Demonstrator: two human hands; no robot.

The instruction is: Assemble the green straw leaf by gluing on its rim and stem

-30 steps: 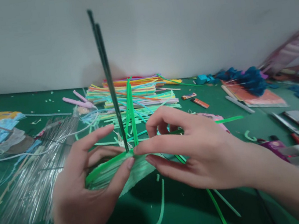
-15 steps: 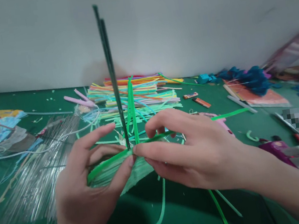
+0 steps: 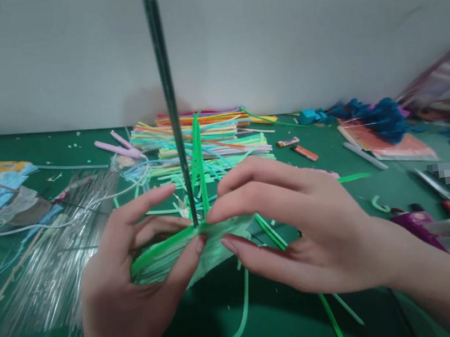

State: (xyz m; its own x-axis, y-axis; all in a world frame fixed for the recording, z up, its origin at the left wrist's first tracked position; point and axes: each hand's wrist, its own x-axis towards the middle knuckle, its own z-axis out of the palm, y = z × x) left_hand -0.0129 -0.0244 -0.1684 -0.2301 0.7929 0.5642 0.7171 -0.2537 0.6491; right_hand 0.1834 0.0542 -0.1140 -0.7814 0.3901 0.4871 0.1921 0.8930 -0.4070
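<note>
My left hand [image 3: 134,284] and my right hand [image 3: 296,231] meet in the middle, both pinching a flat bundle of light green paper strips [image 3: 166,255]. A dark green stick [image 3: 169,103] rises upright from the point where my fingertips meet and runs past the top of the frame. Bright green strips [image 3: 198,161] stand beside it. Loose green strips [image 3: 239,328] lie on the green table [image 3: 273,329] under my hands.
A stack of multicoloured paper strips [image 3: 204,138] lies behind my hands, near the white wall. Clear plastic sleeves [image 3: 49,260] spread at the left. Two lighters [image 3: 297,147], blue paper tufts [image 3: 372,117], books and pens crowd the right side.
My right fingers have shifted from a thumb-and-finger pinch to lying flatter over the green bundle. The stick stands slightly higher in the view. My left hand has barely moved.
</note>
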